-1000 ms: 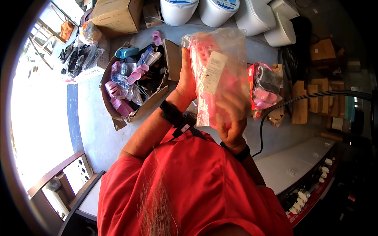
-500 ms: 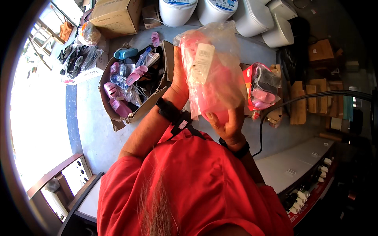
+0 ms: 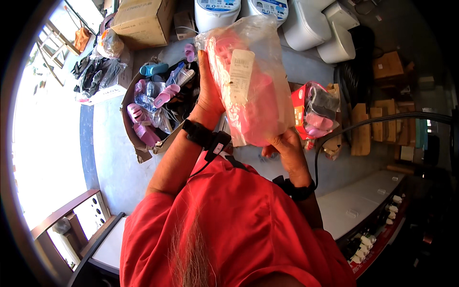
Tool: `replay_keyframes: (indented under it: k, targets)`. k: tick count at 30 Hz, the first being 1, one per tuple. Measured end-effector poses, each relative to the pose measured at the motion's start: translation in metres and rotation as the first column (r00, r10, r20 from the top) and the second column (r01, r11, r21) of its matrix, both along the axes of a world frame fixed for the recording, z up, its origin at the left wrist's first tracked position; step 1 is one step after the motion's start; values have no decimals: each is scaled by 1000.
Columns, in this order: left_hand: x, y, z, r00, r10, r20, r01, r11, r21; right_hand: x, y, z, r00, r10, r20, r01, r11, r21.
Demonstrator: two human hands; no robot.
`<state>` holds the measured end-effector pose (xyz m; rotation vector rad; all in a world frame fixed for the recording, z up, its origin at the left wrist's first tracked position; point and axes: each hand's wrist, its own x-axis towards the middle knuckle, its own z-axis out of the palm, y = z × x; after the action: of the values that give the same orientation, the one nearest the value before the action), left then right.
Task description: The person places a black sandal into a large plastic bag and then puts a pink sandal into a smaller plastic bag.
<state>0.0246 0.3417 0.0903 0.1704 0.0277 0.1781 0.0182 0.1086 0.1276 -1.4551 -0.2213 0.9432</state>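
Observation:
In front of my chest I hold up a clear plastic bag with what look like pink slippers inside. A white label shows on its front. My left hand grips the bag along its left side, thumb up, most fingers hidden behind it. At the lower right corner, my right hand pinches the bag's bottom edge between thumb and fingers. Below and left of the bag stands a cardboard box full of mixed slippers, among them a pink one and a blue one.
Right of the bag, a red box holds bagged grey and pink footwear. White lidded bins and a large carton line the back. A black cable arcs in from the right, above a white cabinet.
The bag has shifted slightly left and up and turned more upright. My right hand has slid right along its bottom, from the slipper's end to the lower right corner.

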Motion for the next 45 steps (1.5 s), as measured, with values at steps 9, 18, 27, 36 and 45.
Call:
replay_keyframes:
  k: [9,18,27,36,45]
  targets:
    - [-5,-4,4,997,4,-78,-6,1000,-24,-6,8,3,999,-43,0,43,999,32]
    - [-2,-6,7,995,-33,-96,29,999,-36,-6,8,5,999,-52,-1,52,998,45]
    - [-1,-3,15,995,-18,-97,16,1000,-13,-2,11,5,999,-35,0,35,997,70]
    - [-14,-16,40,992,-68,-106,87,979,184,7,15,-16,969,-117,218,82,983,164]
    - [-14,-9,14,990,133,-52,-96,889,448,9,20,-10,937,-137,320,80,979,186]
